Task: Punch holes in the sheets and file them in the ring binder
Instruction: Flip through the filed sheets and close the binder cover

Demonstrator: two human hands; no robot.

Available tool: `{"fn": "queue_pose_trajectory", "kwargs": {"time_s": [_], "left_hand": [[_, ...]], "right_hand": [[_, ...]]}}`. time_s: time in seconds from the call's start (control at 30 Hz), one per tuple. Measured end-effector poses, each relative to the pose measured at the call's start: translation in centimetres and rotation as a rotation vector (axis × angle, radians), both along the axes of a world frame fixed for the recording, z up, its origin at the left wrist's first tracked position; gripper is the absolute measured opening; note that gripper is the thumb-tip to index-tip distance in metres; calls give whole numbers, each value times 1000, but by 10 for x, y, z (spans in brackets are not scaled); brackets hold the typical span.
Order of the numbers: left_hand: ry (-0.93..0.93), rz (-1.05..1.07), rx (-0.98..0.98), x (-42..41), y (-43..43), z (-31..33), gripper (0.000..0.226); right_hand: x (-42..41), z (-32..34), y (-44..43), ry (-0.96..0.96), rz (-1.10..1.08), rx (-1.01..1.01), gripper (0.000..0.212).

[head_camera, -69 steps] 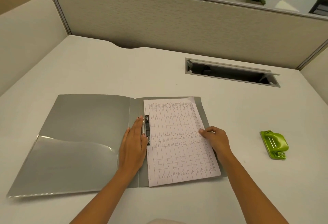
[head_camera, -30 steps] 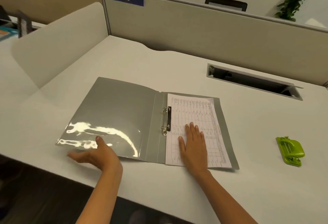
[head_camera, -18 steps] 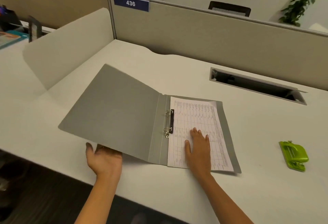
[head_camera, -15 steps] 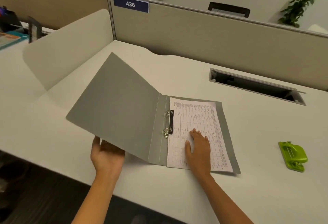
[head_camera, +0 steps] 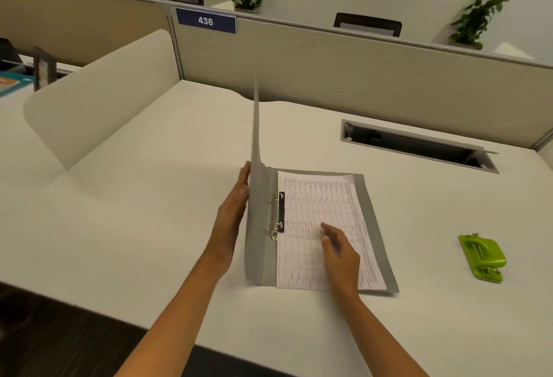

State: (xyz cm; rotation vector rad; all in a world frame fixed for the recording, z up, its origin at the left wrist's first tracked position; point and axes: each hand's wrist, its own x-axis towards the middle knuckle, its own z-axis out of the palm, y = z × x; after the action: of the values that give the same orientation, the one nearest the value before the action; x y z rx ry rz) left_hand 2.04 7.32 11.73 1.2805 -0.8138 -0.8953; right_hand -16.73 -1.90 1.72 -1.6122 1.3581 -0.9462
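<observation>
A grey ring binder (head_camera: 375,206) lies on the white desk, its front cover (head_camera: 256,167) standing almost upright and seen nearly edge-on. My left hand (head_camera: 235,206) presses flat against the cover's outer face with straight fingers. A printed sheet (head_camera: 323,215) sits on the two metal rings (head_camera: 276,215) inside the binder. My right hand (head_camera: 339,249) rests on the lower half of the sheet, fingers slightly bent and blurred. A green hole punch (head_camera: 481,257) sits on the desk well to the right of both hands.
A beige partition (head_camera: 329,68) with a blue "436" plate (head_camera: 206,20) runs along the back. A white curved divider (head_camera: 101,92) stands at the left. An open cable slot (head_camera: 416,145) is set in the desk behind the binder. The desk's front edge (head_camera: 149,327) is near me.
My left hand has swung the front cover up from flat on the desk to nearly vertical. My right hand stayed on the sheet, shifting slightly. The camera view moved left.
</observation>
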Motion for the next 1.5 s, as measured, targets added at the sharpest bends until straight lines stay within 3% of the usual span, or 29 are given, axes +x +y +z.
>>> {"fn": "queue_pose_trajectory", "kwargs": {"time_s": [0.07,0.23,0.33,0.47,0.6,0.73,0.83,0.97,1.13,1.5], "left_hand": [[-58,-78,-31,-8,-11,-4,51],[-267,-120,20,-40,-35,-25,59],[-466,-61,96,-50,-47,-40,54],[-761,-36,186,-61,-59,-59,71],[-1021,-42,242,-67,-69,-75,72],[-1225,-52,282,-69,-80,-93,70],[-1368,-63,273,-65,-88,-102,67],[-1455,-85,285,-58,-97,-107,66],[-1509,-102,299,-54,-105,-117,66],[-1550,-88,316,-52,-120,-127,67]], "right_hand": [[-3,9,-6,-151,-38,125,26],[-25,35,-41,-732,-151,490,16],[-52,43,-55,-754,-167,496,21],[-91,59,-71,-834,-85,560,47],[-107,69,-81,-630,-53,434,47],[-105,55,-82,-244,-106,284,40],[-91,38,-77,84,-96,192,53],[-67,6,-69,336,-10,64,71],[-41,-24,-64,698,-41,-126,74],[-32,-34,-79,809,-79,-217,78]]}}
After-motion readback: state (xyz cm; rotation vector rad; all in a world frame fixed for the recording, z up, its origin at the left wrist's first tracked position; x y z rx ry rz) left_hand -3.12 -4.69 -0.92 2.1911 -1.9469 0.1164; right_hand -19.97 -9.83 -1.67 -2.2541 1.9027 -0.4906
